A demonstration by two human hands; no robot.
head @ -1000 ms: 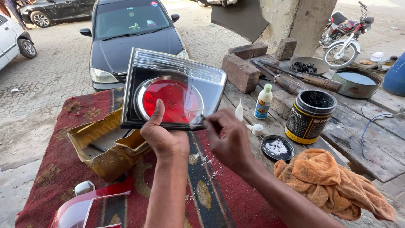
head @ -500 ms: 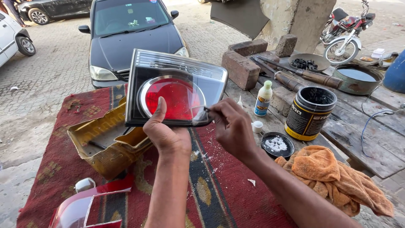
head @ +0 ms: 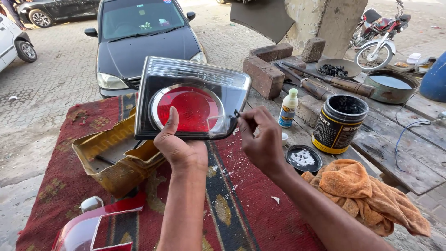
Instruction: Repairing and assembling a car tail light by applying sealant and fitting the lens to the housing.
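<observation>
Head view: left hand (head: 182, 151) grips tail lamp (head: 190, 100); black tin (head: 339, 124), orange rag (head: 364, 193) nearby.

On the bench (head: 260, 218), the tail lamp (head: 190, 100) stands upright at centre, with the tin (head: 339, 123) at three o'clock. The cloth (head: 367, 195) lies at four o'clock; the tray (head: 116, 158), perhaps partly under the lamp, lies at eight o'clock.
</observation>
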